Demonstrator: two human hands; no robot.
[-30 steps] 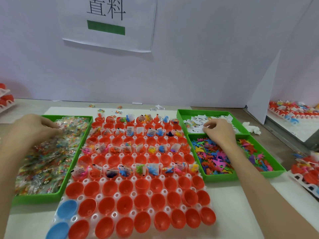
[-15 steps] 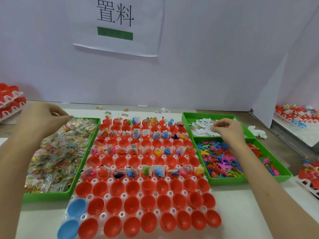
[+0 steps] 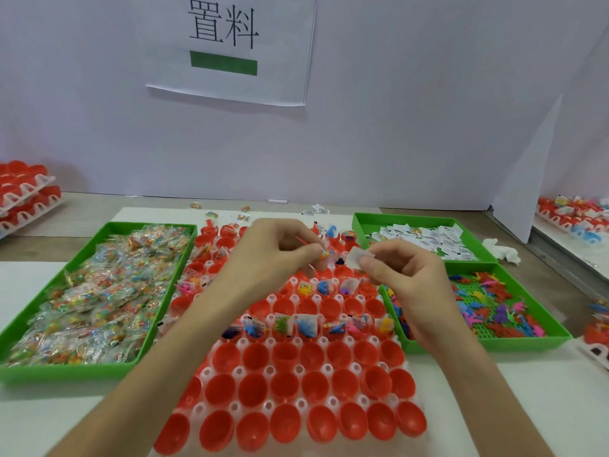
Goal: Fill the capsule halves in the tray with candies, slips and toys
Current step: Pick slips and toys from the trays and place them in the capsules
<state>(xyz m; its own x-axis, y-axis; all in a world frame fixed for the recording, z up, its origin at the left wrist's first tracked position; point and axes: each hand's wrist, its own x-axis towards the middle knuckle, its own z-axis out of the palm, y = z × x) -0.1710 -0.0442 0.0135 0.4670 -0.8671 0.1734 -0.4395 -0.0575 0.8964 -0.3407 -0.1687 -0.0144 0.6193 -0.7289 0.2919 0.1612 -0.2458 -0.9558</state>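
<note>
Hugging the frame's left edge, the green candy bin (image 3: 66, 371) sits just beside the capsule tray (image 3: 327, 368). Over that tray's upper middle the left hand (image 3: 280, 250) pinches something small and colourful, too small to name, and the right hand (image 3: 407, 270) pinches a white slip (image 3: 358, 256). Forearms (image 3: 184, 351) hide several capsule halves (image 3: 283, 387).

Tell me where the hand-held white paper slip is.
Head view, centre: the right hand pinches the white paper slip over the red plastic capsule halves.

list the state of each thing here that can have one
left hand, pinches a candy packet
right hand, pinches a white slip
capsule halves, near three rows empty, most farther ones filled
candy tray, heaped full
slip tray, part full
toy tray, thinly filled, floor showing
</note>
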